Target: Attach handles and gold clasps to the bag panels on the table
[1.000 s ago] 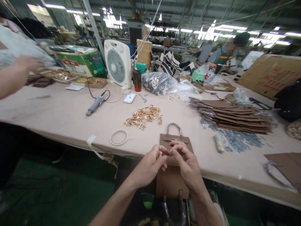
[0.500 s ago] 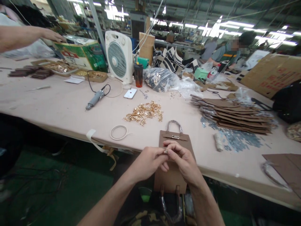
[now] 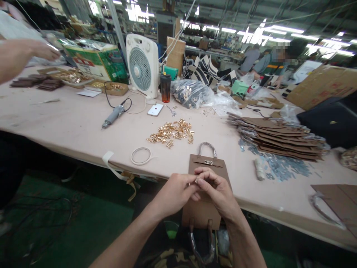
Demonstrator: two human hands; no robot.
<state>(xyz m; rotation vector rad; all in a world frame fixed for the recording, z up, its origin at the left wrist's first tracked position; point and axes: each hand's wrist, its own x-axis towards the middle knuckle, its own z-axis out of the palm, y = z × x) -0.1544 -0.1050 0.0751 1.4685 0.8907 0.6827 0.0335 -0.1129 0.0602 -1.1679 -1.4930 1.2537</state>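
My left hand [image 3: 174,193] and my right hand [image 3: 219,193] meet fingertip to fingertip at the table's near edge, both pinched on a small metal fitting [image 3: 195,181] between them. Under them lies a flat brown bag [image 3: 205,178] with a wrapped handle and a metal clasp [image 3: 208,162]; its lower half hangs over the edge. A heap of gold metal fittings [image 3: 171,134] lies just beyond the bag, to the left.
A white tape ring [image 3: 141,155], an electric screwdriver [image 3: 113,116], a phone [image 3: 155,109], a cup [image 3: 165,88] and a box fan [image 3: 141,67] stand left of centre. Stacked brown bag panels [image 3: 279,136] lie right. Another person's hand [image 3: 41,50] reaches at far left.
My hands have stayed pinched together over the bag, shifting only slightly. The other person's hand at far left has drawn back from the green box.
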